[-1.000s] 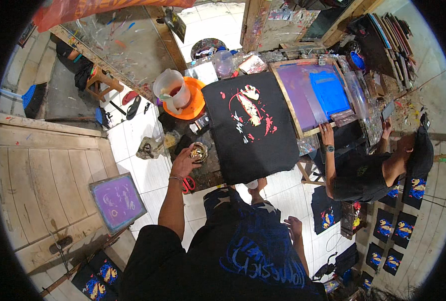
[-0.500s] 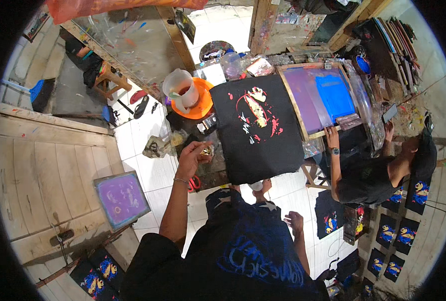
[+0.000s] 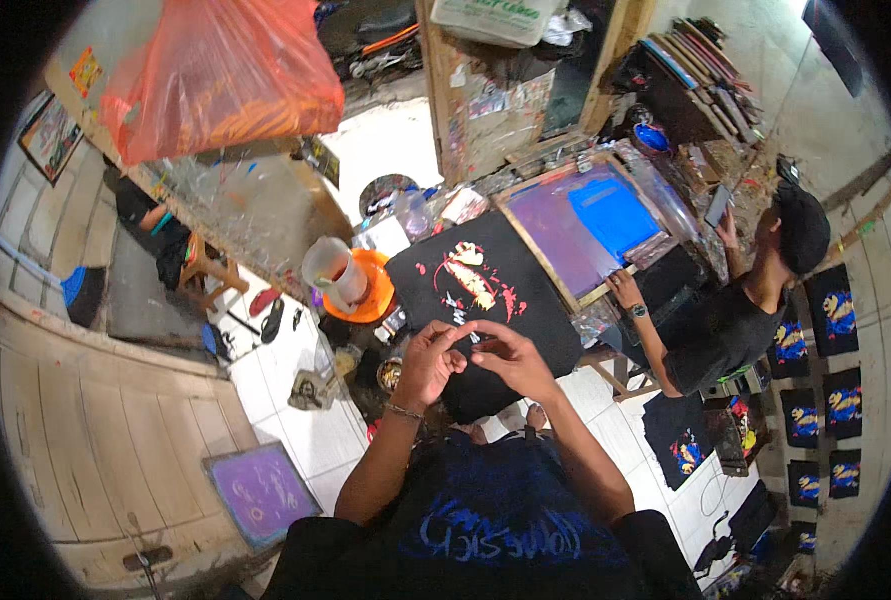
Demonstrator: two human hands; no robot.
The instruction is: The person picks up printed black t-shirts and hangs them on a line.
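Black printed cloth [image 3: 513, 292] lies beside the framed screen [image 3: 547, 236], partly hidden by the left hand [image 3: 432, 366] and right hand [image 3: 516, 362], touching at their tips, whether pinching anything I cannot tell; this looks like fine fingerwork, and handling the cloth would call for parting them.

White tile floor [image 3: 267, 387] left of the left grip [image 3: 427, 372]; pale planking [image 3: 85, 410] farther left. Wooden stool [image 3: 205, 270] forward-left, bright doorway [image 3: 390, 140] ahead. Pale wall [image 3: 815, 120] far right.
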